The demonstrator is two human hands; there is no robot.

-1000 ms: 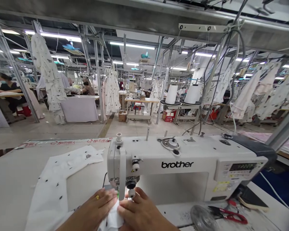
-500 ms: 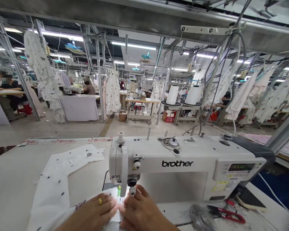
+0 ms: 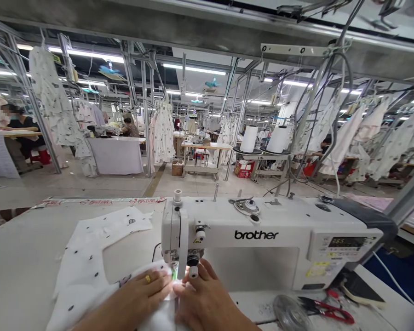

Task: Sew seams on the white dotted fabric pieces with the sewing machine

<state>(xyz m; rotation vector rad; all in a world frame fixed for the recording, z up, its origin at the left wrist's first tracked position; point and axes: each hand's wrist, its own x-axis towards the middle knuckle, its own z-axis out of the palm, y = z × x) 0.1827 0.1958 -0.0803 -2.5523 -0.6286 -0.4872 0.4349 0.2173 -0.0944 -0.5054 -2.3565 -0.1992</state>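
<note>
White cloth with small dark motifs [image 3: 79, 257] spreads over the table left of the sewing machine [image 3: 255, 216] and runs under its needle area. My left hand [image 3: 145, 294], a gold ring on one finger, presses the cloth with its fingers close together just left of the needle. Beside it, my right hand [image 3: 207, 299] has its fingers bent on the cloth, thumb and fingertips close to the lit presser foot. The two hands nearly meet. Cloth under the palms is hidden, and the machine head partly covers the right fingertips.
Red-handled scissors [image 3: 334, 310] and a clear round object [image 3: 290, 312] lie at the lower right. A dark pad [image 3: 362, 285] lies beneath the control panel. Two white thread cones [image 3: 250, 139] stand behind the machine. Other people work at tables in the background.
The whole view has shifted slightly, so machine, hands and cloth appear a little further right. The panel's digits differ. Both hands stay on the cloth by the needle.
</note>
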